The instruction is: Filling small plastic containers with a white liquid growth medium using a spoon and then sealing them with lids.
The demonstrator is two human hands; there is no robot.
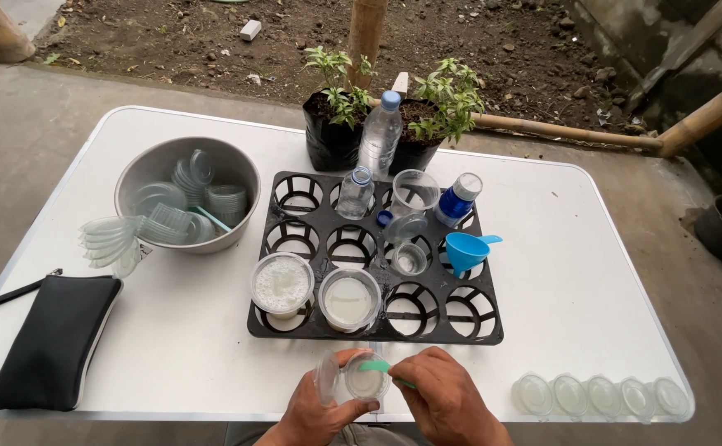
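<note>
At the table's near edge my left hand (315, 413) holds a small clear plastic cup (366, 381) together with a clear lid (326, 378) tilted beside it. My right hand (443, 400) grips a thin green spoon or stick (377, 367) whose tip rests over the cup's mouth. Just beyond my hands lies a black tray with round holes (460, 326). Two clear cups with pale contents (281, 283) (349, 299) stand in its front row.
On the tray are small bottles (356, 192), a blue-capped bottle (458, 199), an empty cup (414, 192) and a blue funnel (466, 250). A metal bowl of clear lids (186, 192), a black pouch (54, 340), two potted plants (336, 124) and a row of lids (600, 395) surround it.
</note>
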